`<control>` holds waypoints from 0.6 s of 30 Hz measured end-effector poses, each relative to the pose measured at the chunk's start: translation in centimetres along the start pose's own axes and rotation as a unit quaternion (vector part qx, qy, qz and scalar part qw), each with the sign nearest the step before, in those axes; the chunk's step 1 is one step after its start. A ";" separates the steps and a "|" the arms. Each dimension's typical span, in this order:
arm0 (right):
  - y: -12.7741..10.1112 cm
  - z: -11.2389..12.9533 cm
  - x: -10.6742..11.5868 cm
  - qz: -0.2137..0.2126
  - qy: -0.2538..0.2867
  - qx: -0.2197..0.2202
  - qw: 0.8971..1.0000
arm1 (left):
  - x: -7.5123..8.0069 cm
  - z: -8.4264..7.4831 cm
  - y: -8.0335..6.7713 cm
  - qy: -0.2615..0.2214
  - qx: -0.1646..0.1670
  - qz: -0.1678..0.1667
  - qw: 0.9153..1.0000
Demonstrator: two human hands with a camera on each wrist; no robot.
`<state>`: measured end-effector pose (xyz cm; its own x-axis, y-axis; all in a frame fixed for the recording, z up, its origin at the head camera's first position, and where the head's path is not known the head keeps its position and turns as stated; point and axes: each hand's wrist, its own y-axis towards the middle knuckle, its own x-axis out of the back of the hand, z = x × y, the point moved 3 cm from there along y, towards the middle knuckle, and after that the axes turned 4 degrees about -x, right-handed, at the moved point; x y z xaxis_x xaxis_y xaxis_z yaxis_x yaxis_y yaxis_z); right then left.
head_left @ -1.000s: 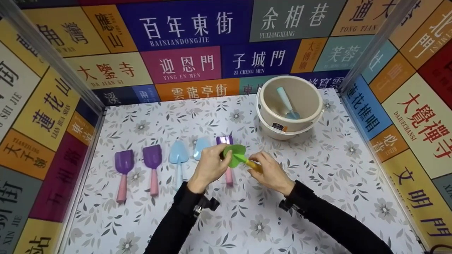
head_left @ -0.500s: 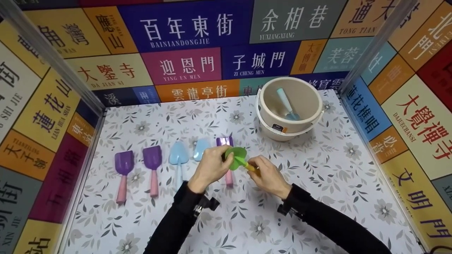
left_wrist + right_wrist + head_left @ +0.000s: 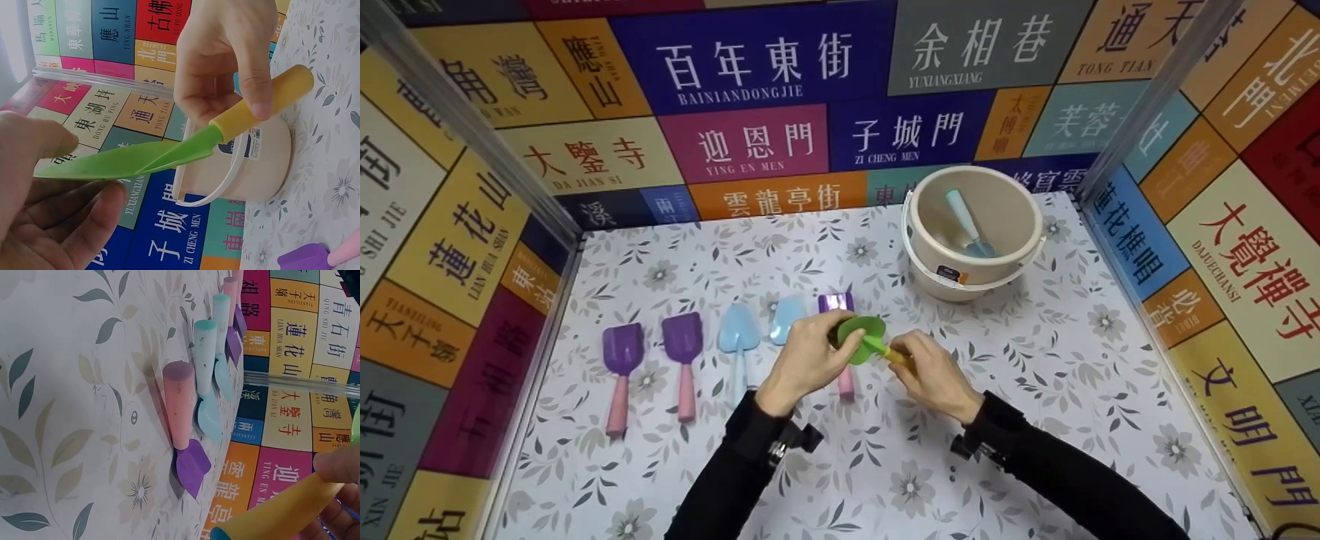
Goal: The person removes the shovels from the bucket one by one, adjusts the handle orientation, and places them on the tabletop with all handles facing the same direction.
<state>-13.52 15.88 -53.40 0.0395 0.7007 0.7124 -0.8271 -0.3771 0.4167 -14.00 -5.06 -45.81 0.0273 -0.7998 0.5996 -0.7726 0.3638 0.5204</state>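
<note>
A toy garden trowel with a green blade (image 3: 864,337) and a yellow handle (image 3: 267,104) is held off the table between both hands. My left hand (image 3: 810,352) pinches the blade, thumb on its upper face and fingers beneath. Its far tip is partly hidden by that hand. My right hand (image 3: 937,375) grips the yellow handle between thumb and fingers. Under the left hand, partly covered, lies a purple shovel with a pink handle (image 3: 846,382). A light blue trowel (image 3: 740,330) and a light blue shovel (image 3: 787,319) lie left of it.
Two more purple shovels, one far left (image 3: 622,349) and one beside it (image 3: 682,337), lie on the floral tabletop (image 3: 911,480). At back right stands a beige bucket (image 3: 934,259) with a light blue tool (image 3: 964,214) inside. Printed panels (image 3: 757,60) wall the table's back and sides.
The trowel has stayed in both hands, its blade turned slightly. My right hand has shifted a little toward me. The tools on the table and the bucket have kept their places.
</note>
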 end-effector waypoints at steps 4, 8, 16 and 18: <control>-0.1 -0.1 0.2 -0.003 0.005 -0.006 1.000 | 0.3 0.2 -0.5 -0.024 0.006 -0.001 1.000; -0.1 -0.3 0.5 0.001 0.009 -0.034 0.999 | 0.7 0.5 -1.4 -0.023 0.006 -0.009 1.000; -0.4 -1.0 1.3 -0.016 -0.008 -0.048 0.999 | 1.5 1.6 -4.4 0.075 -0.036 -0.032 0.996; -0.4 -1.2 1.5 -0.015 -0.007 -0.057 0.998 | 1.7 2.1 -5.3 0.107 -0.049 -0.035 0.992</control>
<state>-13.80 17.85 -53.17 0.0725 0.7023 0.7081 -0.8841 -0.2834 0.3716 -11.17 -9.32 -48.81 0.2213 -0.7086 0.6700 -0.6983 0.3644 0.6161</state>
